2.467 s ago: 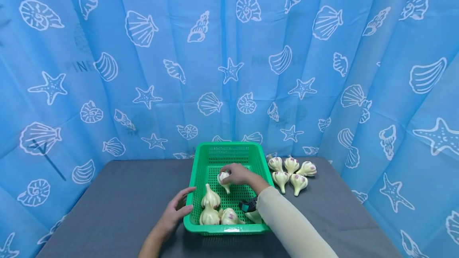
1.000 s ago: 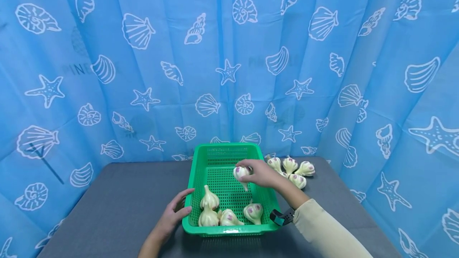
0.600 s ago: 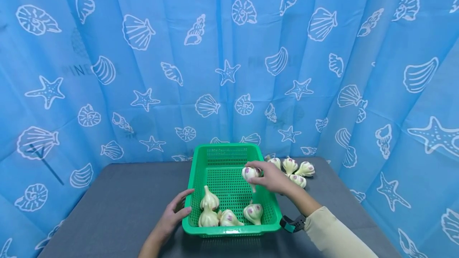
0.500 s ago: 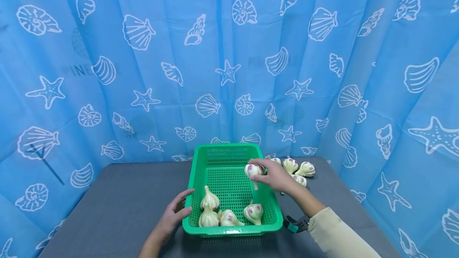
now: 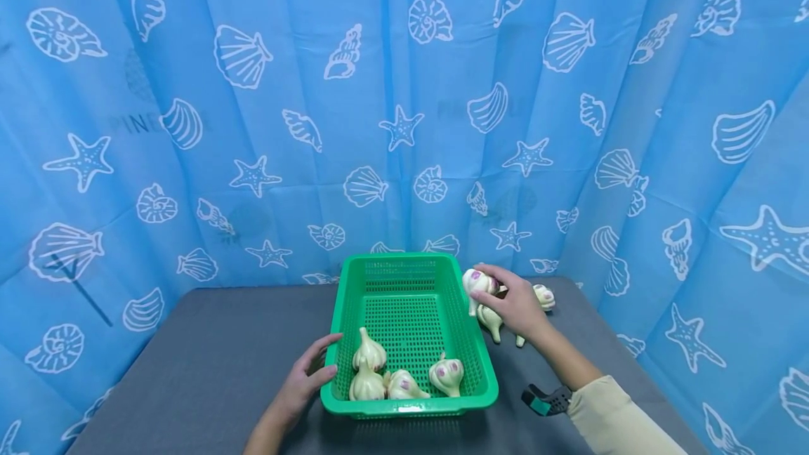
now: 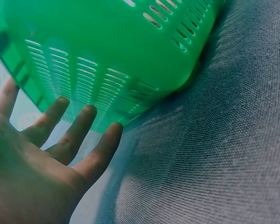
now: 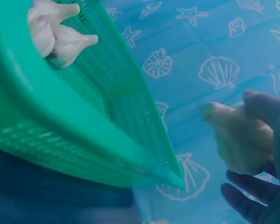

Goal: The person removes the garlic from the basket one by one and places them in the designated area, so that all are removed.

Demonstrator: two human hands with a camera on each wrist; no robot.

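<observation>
My right hand (image 5: pixel 513 300) pinches a garlic bulb (image 5: pixel 478 285), white with purple patches, just beyond the right rim of the green basket (image 5: pixel 331 364). In the right wrist view the held garlic bulb (image 7: pixel 240 135) sits between thumb and fingers, raised beside the basket (image 7: pixel 102 140). My left hand (image 5: pixel 303 374) is at the basket's left side, its thumb and fingertips right at the rim. The left wrist view shows that hand's fingers (image 6: pixel 77 133) spread and nearly straight along the slotted wall (image 6: pixel 98 60). Inside the basket, several garlic bulbs (image 5: pixel 446 376) lie toward the near end.
More garlic bulbs (image 5: pixel 490 320) lie on the grey tabletop (image 5: pixel 240 357) right of the basket, partly hidden by my right hand. A blue curtain (image 5: pixel 404 125) with white shell prints hangs behind and beside the table. A dark wristband (image 5: pixel 546 400) is on my right wrist.
My right hand has carried the garlic bulb from the middle of the basket rightward and up, past the right rim. The left hand stays at the left rim.
</observation>
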